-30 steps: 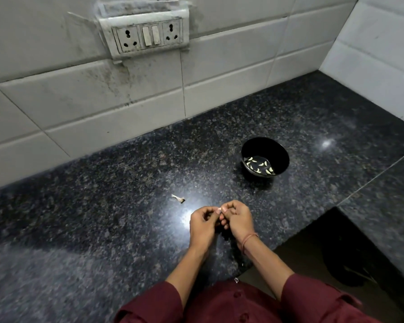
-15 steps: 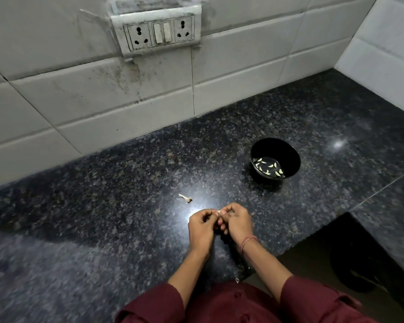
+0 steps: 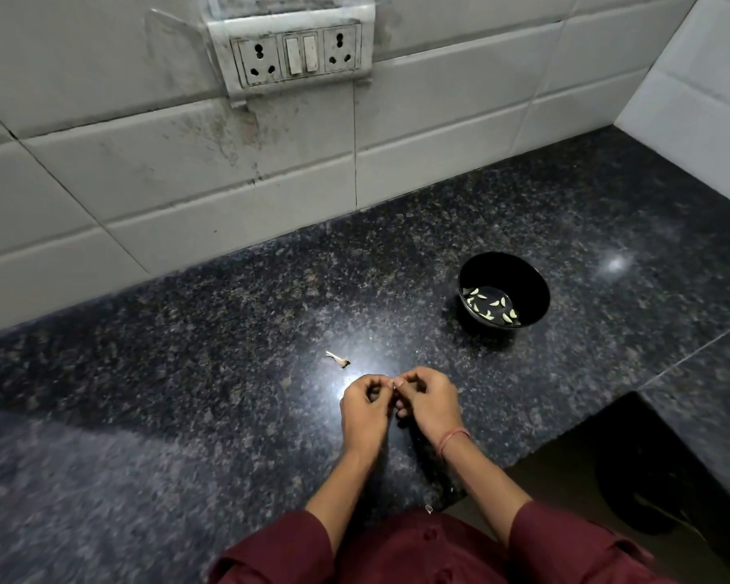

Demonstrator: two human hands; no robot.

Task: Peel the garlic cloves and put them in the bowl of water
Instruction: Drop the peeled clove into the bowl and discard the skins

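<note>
— Where is the garlic clove (image 3: 394, 384)?
— Lower centre of the frame, pinched between the fingertips of the left grip (image 3: 365, 408) and the right grip (image 3: 428, 404), above the bench (image 3: 186, 394).
— And the bowl (image 3: 538, 288)?
— Right of centre, with peeled cloves (image 3: 490, 304) in its water.

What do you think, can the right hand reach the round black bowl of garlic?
Probably yes. The round black bowl sits ahead and right of the right hand, with only bare speckled dark stone counter between them. That hand is pinching a small pale garlic clove.
</note>
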